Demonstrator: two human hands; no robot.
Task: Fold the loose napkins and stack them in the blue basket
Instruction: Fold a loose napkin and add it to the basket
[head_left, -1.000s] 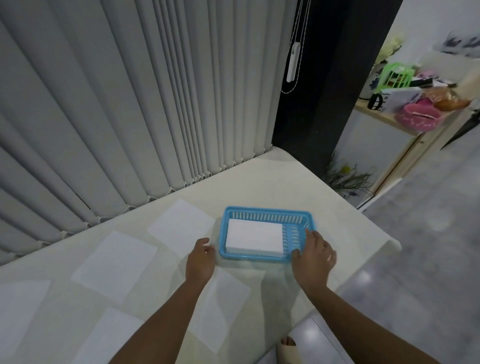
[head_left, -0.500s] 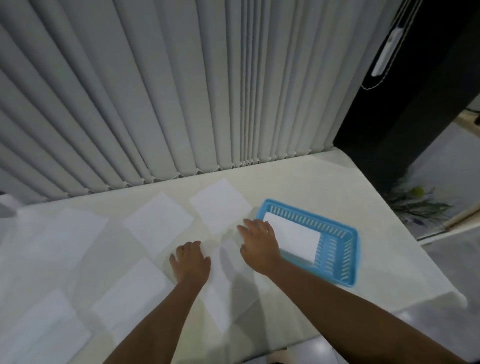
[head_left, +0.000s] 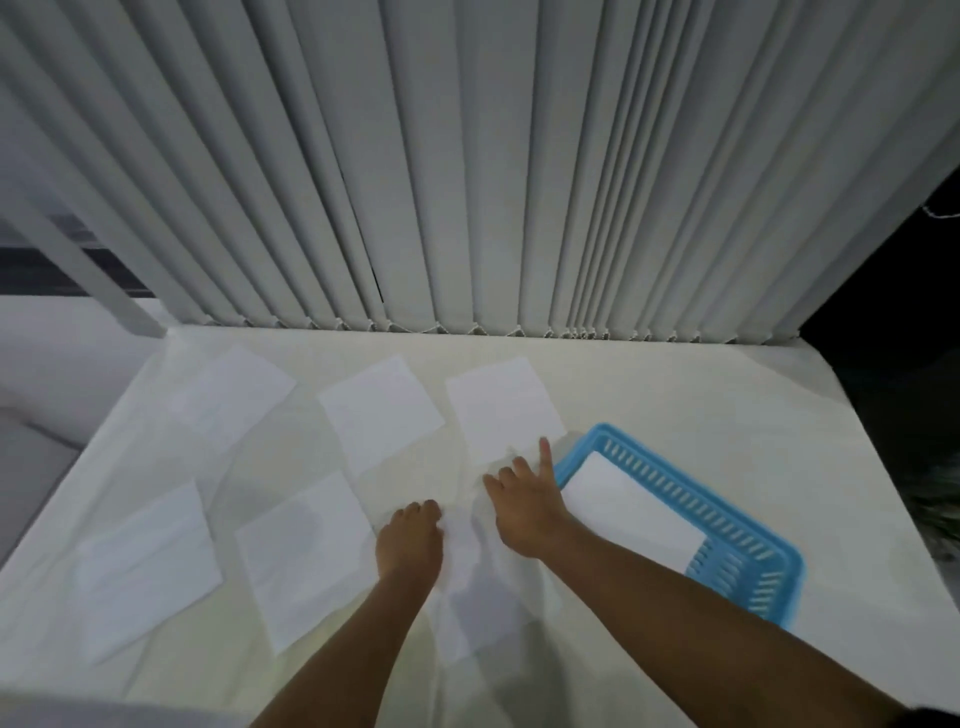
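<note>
- Left grip (head_left: 410, 540) sits with its fingers curled at the edge of the near thin white paper napkin (head_left: 483, 608), which rises in a crease beside it. I cannot tell whether the sheet is actually pinched. Right grip (head_left: 524, 499) lies spread and flat with nothing in it, its index finger reaching to the corner of the far white paper napkin (head_left: 501, 405).
- Pale cloth-covered surface (head_left: 675, 384): the cloth looks wrinkled under the arms, so a dragging forearm could tug it and shift every sheet.
- Blue slotted plastic basket (head_left: 696, 491) stands just right of the right grip and holds a folded white stack (head_left: 628, 512). A careless sweep of that forearm could shove it toward the edge.
- Far napkin: the spread fingers may drag it along with the near one, so two sheets get folded as one.
- Near napkin: it is flimsy, and an uneven pull from one side would likely crumple it or set the fold crooked.
- Half a second ago the left grip's fingers lay flatter and the right grip's were closer together at the basket's corner. The view has since swung left, so the basket now sits further right in the picture.
</note>
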